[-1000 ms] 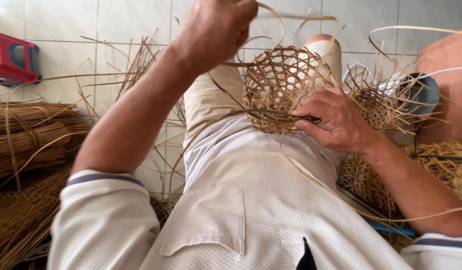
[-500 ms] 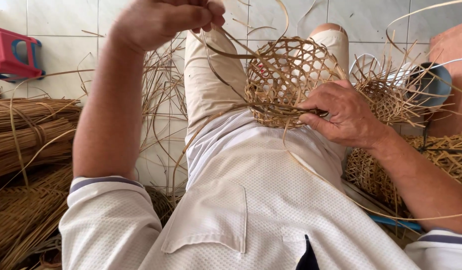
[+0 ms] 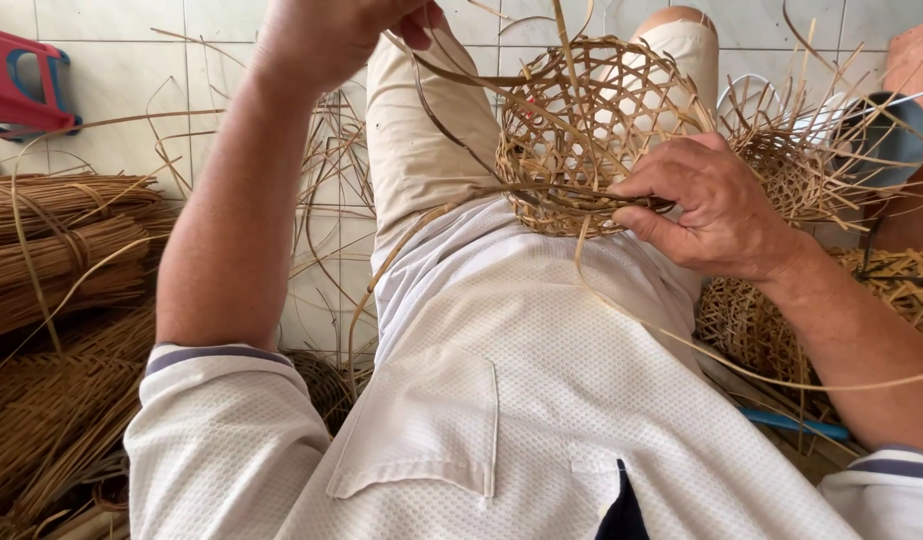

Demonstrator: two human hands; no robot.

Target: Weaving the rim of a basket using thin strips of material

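Parts hidden or cut off in the head view

The left hand (image 3: 332,35) is cut by the top edge, so its knuckles and its grip on the thin strip (image 3: 462,75) cannot be fully seen. The fingertips of the right hand (image 3: 707,205) are tucked under the rim of the small woven basket (image 3: 592,130), whose near base is hidden there. The red stool (image 3: 17,85) is clipped at the left edge. The grey bucket (image 3: 887,140) is masked by loose strands.
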